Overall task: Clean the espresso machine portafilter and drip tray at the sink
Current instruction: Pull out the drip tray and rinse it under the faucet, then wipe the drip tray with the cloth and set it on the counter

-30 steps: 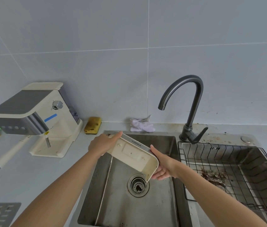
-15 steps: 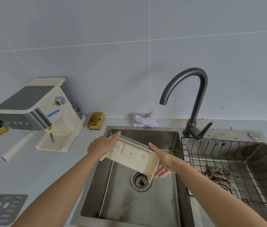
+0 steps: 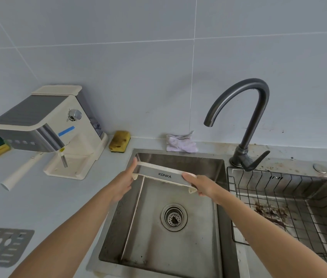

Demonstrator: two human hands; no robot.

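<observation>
Holding the drip tray (image 3: pixel 162 174) between both hands, you kept it in the air over the back part of the sink (image 3: pixel 188 253), not touching the basin. Its steel front strip with the word KONKA faced you, and the cream edge showed above and below the strip. The tray was tilted, with its left end higher and its right end lower.

Your left hand (image 3: pixel 123 182) gripped the left end. The thumb lay stretched along the top edge, and the other fingers were under the tray, where I cannot tell how they lay. Your right hand (image 3: pixel 202 186) gripped the right end, with the thumb pressed on the front strip and the fingers curled behind and below.

Under the tray, the round drain (image 3: pixel 174 217) sat in the middle of the sink floor. The dark curved faucet (image 3: pixel 246 109) stood behind the sink on the right, with its spout well above the tray. A black wire rack (image 3: pixel 278 187) sat in the basin on the right side, with brown dirt under it.

On the counter (image 3: pixel 48 207) behind the sink lay a crumpled pale cloth (image 3: pixel 180 144) and a yellow sponge (image 3: pixel 119 141). The cream espresso machine (image 3: pixel 50 125) stood at the left, and a white handle (image 3: pixel 18 173) reached out from beside it. A grey slotted grate (image 3: pixel 2 246) lay flat on the counter near your left arm.
</observation>
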